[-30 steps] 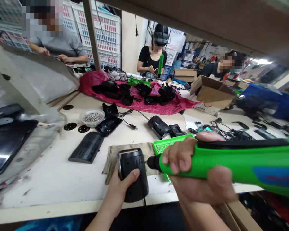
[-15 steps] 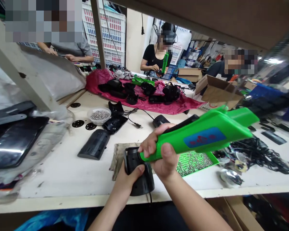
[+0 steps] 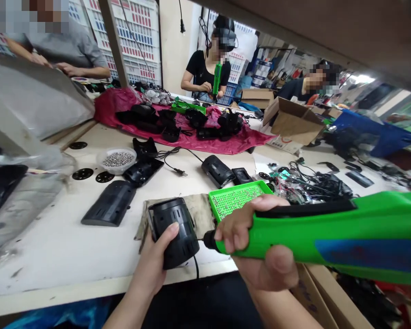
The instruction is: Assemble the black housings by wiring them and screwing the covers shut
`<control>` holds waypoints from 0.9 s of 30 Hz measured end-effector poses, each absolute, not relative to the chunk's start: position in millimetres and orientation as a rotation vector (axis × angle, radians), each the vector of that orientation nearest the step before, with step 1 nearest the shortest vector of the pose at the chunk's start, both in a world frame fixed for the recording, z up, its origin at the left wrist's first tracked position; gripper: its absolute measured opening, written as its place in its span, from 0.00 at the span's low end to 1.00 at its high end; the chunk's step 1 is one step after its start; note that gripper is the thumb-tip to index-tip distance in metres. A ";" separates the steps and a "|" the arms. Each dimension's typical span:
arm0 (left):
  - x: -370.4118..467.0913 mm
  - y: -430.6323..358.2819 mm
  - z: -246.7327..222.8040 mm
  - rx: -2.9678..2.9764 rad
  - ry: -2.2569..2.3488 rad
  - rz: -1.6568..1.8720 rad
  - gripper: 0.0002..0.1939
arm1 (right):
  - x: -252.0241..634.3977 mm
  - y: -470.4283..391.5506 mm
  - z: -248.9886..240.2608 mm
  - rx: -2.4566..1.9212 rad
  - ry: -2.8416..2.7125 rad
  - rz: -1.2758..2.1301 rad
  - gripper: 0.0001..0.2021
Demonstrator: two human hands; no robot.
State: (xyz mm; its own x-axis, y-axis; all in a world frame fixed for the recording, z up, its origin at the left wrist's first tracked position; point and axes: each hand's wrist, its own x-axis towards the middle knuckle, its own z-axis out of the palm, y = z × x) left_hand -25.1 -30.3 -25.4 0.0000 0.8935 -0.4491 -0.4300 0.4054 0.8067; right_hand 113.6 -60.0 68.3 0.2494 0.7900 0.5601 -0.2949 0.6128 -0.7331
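My left hand (image 3: 157, 256) is wrapped round a black plastic housing (image 3: 178, 233), thumb across its slotted side, above a worn cloth pad (image 3: 202, 212) near the table's front edge. A black cable hangs from the housing's bottom. In my right hand (image 3: 256, 242) is a green electric screwdriver (image 3: 329, 233) with a blue label, lying nearly level. Its black nose points left, close to the housing's right side; whether the tip touches is hard to tell. Behind my right hand sits a green tray (image 3: 239, 194) of small screws.
A bowl of small metal parts (image 3: 118, 160), black discs and black shells (image 3: 109, 203) lie at the left. Beyond are a red cloth (image 3: 109, 109) with black parts and a cardboard box (image 3: 291, 123). Cables (image 3: 322, 180) lie at the right. Three people sit beyond.
The screwdriver has moved right and down, off the housing's top, and now lies more level. The housing has tilted and shifted slightly left in my left hand. The camera view has turned right.
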 end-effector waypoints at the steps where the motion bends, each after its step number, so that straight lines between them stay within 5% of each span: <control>1: -24.6 -31.0 -25.1 0.513 1.139 1.123 0.39 | 113.0 -59.0 65.1 -0.535 -1.082 0.791 0.14; 15: -18.0 -36.1 -24.8 0.503 1.108 1.234 0.34 | 103.0 -37.1 27.4 -0.505 -1.053 0.841 0.10; 27: -20.5 -37.8 -22.1 0.529 1.166 1.125 0.31 | 94.1 -88.0 71.3 -0.574 -1.120 0.901 0.14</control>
